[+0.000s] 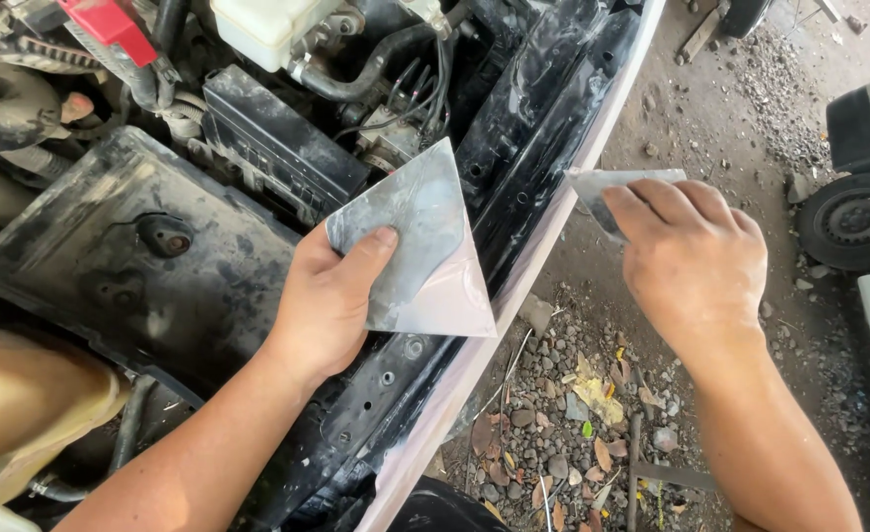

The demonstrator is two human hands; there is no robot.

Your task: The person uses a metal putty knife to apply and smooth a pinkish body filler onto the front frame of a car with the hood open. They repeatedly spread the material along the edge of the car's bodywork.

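Observation:
My left hand grips a flat grey metal plate, thumb on top, held over the front edge of an open car engine bay. A pale pinkish smear of filler covers the plate's lower right part. My right hand holds a smaller thin metal spreader blade, fingers pressed on its top, just right of the car's white front edge. The two tools are apart, with the black front crossmember between them.
A large black plastic engine cover lies to the left. A white fluid reservoir, hoses and a red cap sit at the top. Gravel, dry leaves and stones cover the ground. A small wheel stands at the right.

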